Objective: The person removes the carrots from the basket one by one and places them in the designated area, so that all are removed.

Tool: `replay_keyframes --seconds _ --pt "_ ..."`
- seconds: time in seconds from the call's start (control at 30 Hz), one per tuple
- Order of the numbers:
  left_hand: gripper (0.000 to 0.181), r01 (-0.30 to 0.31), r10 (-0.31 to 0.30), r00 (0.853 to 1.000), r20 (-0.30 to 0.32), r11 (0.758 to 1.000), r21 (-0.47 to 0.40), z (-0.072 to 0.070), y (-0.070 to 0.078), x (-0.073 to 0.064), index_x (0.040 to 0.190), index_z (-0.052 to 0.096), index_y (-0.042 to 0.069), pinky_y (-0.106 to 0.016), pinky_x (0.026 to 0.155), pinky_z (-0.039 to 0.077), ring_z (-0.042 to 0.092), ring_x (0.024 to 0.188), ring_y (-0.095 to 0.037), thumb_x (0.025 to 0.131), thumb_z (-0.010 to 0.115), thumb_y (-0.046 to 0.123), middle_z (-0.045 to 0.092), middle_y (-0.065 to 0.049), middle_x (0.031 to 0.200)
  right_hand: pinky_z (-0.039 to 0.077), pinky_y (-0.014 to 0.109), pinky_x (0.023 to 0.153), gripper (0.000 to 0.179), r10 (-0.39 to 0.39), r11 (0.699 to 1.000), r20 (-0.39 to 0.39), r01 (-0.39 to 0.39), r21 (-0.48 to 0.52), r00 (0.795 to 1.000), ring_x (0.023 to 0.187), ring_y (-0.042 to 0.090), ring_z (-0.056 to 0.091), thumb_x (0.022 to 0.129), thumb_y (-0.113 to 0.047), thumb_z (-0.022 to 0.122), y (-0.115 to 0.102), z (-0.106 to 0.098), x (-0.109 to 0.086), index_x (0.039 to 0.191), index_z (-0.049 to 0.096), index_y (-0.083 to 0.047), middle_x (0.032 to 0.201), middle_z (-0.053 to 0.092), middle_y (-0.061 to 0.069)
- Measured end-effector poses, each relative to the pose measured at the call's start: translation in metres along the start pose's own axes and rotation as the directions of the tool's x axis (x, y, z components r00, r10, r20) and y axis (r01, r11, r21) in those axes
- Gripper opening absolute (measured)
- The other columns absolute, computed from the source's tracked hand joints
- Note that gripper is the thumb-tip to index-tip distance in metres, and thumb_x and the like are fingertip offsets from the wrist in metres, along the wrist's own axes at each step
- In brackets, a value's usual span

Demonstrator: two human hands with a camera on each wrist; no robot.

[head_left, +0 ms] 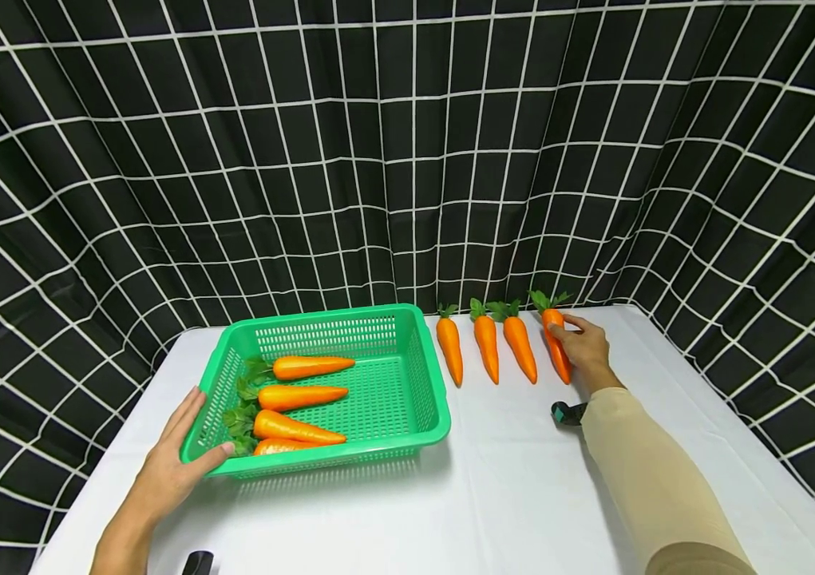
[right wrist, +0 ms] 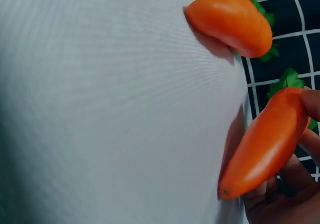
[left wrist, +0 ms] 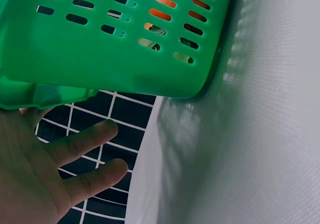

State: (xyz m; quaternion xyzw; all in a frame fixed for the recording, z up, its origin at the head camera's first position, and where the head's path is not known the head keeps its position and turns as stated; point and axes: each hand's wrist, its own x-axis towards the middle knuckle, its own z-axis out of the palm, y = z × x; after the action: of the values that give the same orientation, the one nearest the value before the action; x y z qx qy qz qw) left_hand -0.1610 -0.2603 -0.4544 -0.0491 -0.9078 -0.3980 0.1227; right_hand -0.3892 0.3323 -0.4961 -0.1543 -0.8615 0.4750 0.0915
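My left hand (head_left: 166, 471) rests at the left end of a green plastic basket (head_left: 433, 383), thumb over the front corner of the rim and fingers along the side. The left wrist view shows two straight fingers (left wrist: 90, 141) apart from the basket wall (left wrist: 100, 68). Inside the basket lie several carrots (head_left: 302, 397) with leafy tops to the left. On the right, my right hand (head_left: 589, 349) pinches the rightmost carrot (right wrist: 270, 139) between thumb and fingers; its tip points toward me and its green top faces the curtain.
Three more carrots (head_left: 486, 347) lie in a row between the basket and my right hand, tops at the table's back edge. A white cloth (head_left: 500, 487) covers the table. A black curtain with white grid lines (head_left: 393, 160) hangs behind and at both sides.
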Motion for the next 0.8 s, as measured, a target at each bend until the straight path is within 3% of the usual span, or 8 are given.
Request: replay_keyframes --seconds 0.1,0.47,0.8 --pt "0.081 0.003 -0.003 1.000 0.002 1.000 0.002 -0.0005 0.0009 0.0001 0.140 0.017 0.019 -0.063 0.090 0.012 0.006 0.128 -0.023 0.076 0.066 0.028 0.007 0.004 0.143 0.043 0.035 0.078 0.061 0.026 0.999 0.001 -0.026 -0.035 1.000 0.093 0.027 0.050 0.077 -0.051 0.055 0.0005 0.0004 -0.0011 0.126 0.048 -0.016 0.108 0.054 0.016" --pt "0.080 -0.019 0.019 1.000 -0.013 1.000 -0.002 -0.0007 0.0011 0.0006 0.139 0.018 0.019 -0.060 0.092 0.010 0.005 0.128 -0.017 0.076 0.067 0.027 0.008 0.010 0.142 0.036 0.039 0.086 0.054 0.046 0.992 -0.044 -0.051 -0.118 0.998 0.101 0.030 0.044 0.079 -0.047 0.055 0.0021 0.0039 0.0031 0.122 0.052 -0.015 0.107 0.056 0.015" --pt "0.081 -0.017 0.017 1.000 -0.016 1.000 -0.007 0.0011 -0.0014 -0.0005 0.139 0.018 0.020 -0.059 0.093 0.008 0.005 0.128 -0.018 0.076 0.067 0.027 0.007 0.011 0.142 0.036 0.041 0.085 0.048 0.040 0.984 -0.034 -0.045 -0.170 0.999 0.101 0.033 0.041 0.081 -0.043 0.054 -0.0021 0.0063 0.0012 0.117 0.053 -0.012 0.104 0.056 0.016"
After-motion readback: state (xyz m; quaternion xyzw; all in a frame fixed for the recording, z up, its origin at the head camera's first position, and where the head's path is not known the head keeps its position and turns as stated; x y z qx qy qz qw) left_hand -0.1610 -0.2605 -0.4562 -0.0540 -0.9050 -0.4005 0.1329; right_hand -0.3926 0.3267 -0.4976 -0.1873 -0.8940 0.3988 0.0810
